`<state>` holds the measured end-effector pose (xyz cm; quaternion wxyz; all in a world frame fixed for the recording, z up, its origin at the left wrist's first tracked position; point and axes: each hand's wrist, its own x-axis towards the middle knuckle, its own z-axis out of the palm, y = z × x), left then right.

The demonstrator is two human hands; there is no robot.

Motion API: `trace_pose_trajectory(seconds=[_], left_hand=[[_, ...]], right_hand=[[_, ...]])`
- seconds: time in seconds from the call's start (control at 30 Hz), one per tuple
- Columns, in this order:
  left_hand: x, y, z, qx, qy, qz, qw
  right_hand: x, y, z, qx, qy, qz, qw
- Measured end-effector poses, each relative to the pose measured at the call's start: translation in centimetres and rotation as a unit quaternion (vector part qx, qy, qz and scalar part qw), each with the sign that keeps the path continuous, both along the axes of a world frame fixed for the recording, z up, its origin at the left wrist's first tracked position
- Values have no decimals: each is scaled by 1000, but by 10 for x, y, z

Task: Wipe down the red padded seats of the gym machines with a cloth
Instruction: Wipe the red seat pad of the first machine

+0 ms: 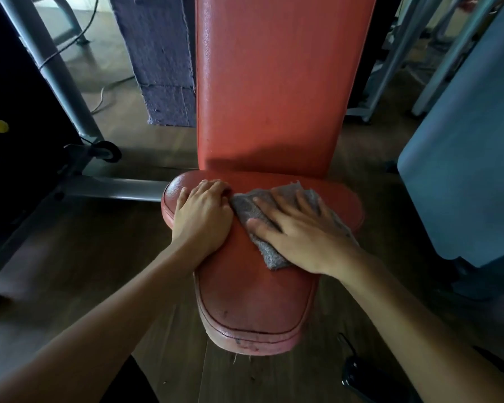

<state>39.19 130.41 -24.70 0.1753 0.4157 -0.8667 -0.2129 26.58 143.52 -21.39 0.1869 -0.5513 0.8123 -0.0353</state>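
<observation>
A red padded seat (253, 301) fills the middle of the view, with its tall red backrest (274, 82) rising behind it. A grey cloth (248, 207) lies on the wide rear part of the seat. My right hand (297, 231) lies flat on the cloth with fingers spread, pressing it onto the pad. Just left of the cloth, my left hand (201, 213) rests on the seat's left rear lobe, fingers bent over the pad and touching the cloth's edge.
A grey metal machine frame (70, 91) with a black panel stands to the left, its base bar reaching the seat. A blue-grey padded block (463, 170) stands at the right. A purple textured pillar (163, 59) rises behind. The floor is wood.
</observation>
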Motion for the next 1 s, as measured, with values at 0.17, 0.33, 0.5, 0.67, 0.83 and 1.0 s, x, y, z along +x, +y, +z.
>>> trace_pose_trajectory(seconds=[0.17, 0.33, 0.5, 0.67, 0.83, 1.0], left_hand=[[1, -1, -2, 2, -4, -2, 1000], [0, 0, -1, 6, -2, 5, 1000], [-1, 2, 1, 9, -1, 2, 1000], [0, 3, 1, 11, 0, 3, 1000], [0, 4, 2, 11, -3, 8, 1000], [0, 4, 4, 12, -6, 9, 1000]], right_hand=[[3, 4, 5, 27, -5, -27, 999], [7, 5, 2, -11, 6, -20, 1000], [13, 5, 0, -61, -3, -15, 998], [17, 6, 2, -82, -10, -12, 997], [21, 6, 4, -117, -21, -16, 993], [22, 5, 3, -165, -32, -36, 985]])
